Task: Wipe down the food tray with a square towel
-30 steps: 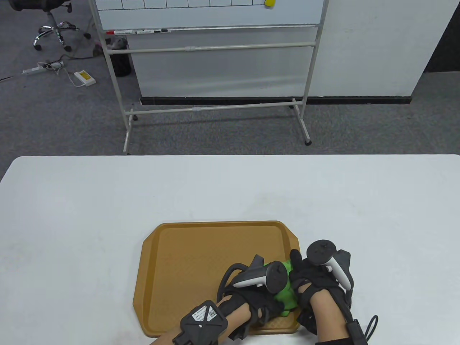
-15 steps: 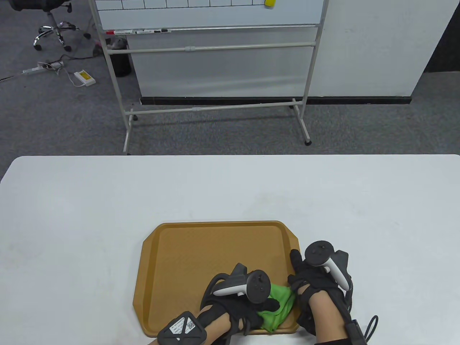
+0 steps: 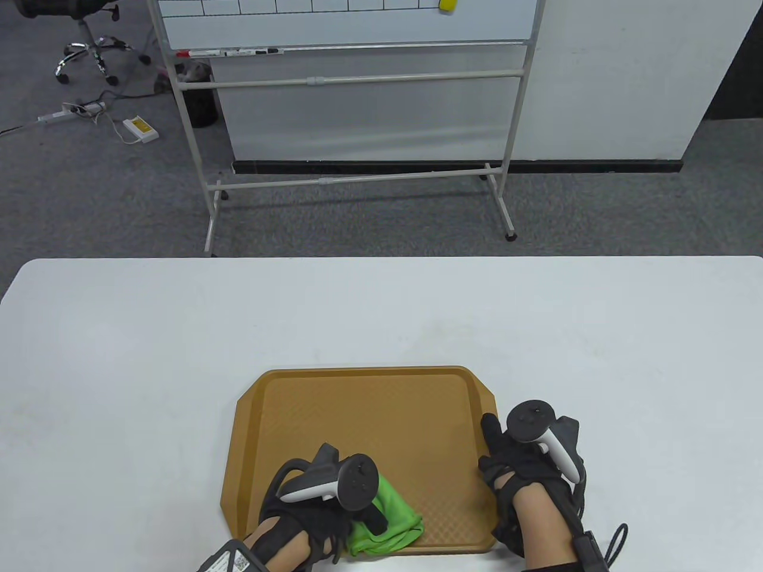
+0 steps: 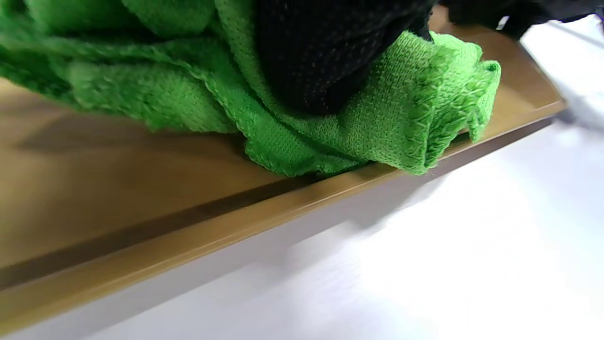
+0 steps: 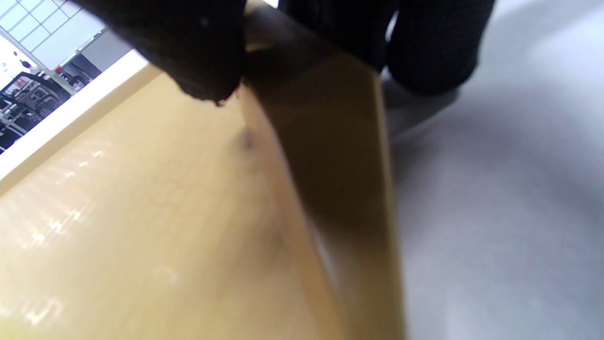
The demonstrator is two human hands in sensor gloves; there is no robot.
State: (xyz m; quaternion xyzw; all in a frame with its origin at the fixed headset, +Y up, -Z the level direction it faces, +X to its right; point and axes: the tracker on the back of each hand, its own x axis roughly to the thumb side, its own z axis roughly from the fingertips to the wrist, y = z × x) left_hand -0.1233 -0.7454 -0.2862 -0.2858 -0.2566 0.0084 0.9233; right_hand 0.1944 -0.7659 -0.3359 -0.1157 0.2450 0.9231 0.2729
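Where overhead hides it, towel (image 4: pixel 292 137) overlaps rim (image 4: pixel 226 226).

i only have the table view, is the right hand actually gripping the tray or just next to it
Observer: Gripping. In the right wrist view the right hand has a thumb inside the tray rim and fingers outside it.
Operator: and the towel, is it flat on the tray under the left hand
Observer: No, the left wrist view shows the towel bunched in folds, with the left hand pressing into it.
Operator: is it hanging over the near edge
Observer: Its fold lies on the near rim; whether it passes beyond it is unclear.
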